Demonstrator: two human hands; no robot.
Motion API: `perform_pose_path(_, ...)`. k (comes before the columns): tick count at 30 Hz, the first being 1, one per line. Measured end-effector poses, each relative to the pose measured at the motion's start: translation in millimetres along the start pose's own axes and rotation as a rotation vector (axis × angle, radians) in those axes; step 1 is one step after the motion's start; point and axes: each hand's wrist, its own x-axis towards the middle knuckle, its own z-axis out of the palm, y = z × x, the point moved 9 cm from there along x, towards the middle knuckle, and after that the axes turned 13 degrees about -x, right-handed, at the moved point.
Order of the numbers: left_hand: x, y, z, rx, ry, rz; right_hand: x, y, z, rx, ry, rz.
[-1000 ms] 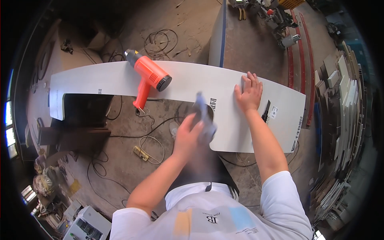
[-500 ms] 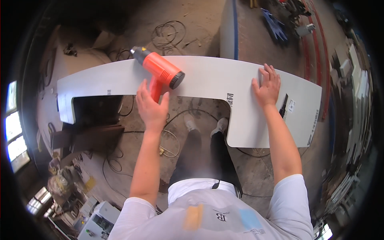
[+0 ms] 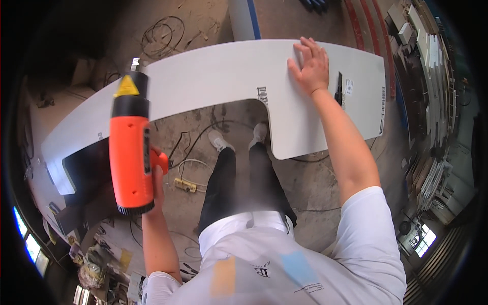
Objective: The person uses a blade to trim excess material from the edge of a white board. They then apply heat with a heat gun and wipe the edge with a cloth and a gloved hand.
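An orange and black heat gun [image 3: 131, 162] with a metal nozzle is raised close in front of me, nozzle pointing up and away. Its handle is gripped by my left hand [image 3: 158, 190], mostly hidden behind the gun's body. Beneath lies a large white panel [image 3: 213, 71], curved along its far edge, with a broad rectangular cutout on the near side. On the panel's right part, near the far edge, my right hand [image 3: 311, 71] rests with fingers spread. A slim black tool [image 3: 339, 90] and a small white label [image 3: 348, 87] lie beside its wrist.
Coiled cable [image 3: 162, 36] lies on the floor beyond the panel. A yellowish power socket [image 3: 184, 185] with a white cord sits left of my legs. Stacked boards and strips [image 3: 434, 71] line the right side. Red rails [image 3: 354, 23] run behind the panel's right end.
My left hand has closed on the heat gun's handle and lifted it off the panel toward me, to the left. My right hand stays on the panel. The whole view has shifted.
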Motion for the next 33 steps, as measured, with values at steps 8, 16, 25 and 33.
perform_pose_path(8,-140,-108,8,-0.302,-0.057,-0.932,-1,-5,12,-0.004,0.023,-0.029)
perform_pose_path(16,-108,-100,50,-0.074,-0.328,-1.015,0,-12,-4,0.006,-0.048,0.009)
perform_pose_path(25,-68,-97,77,-0.338,-0.317,-0.915,1,-8,-2,0.009,-0.035,0.0)
perform_pose_path(33,-52,-98,85,-0.277,-0.351,-0.824,2,-6,1,0.012,-0.06,0.002)
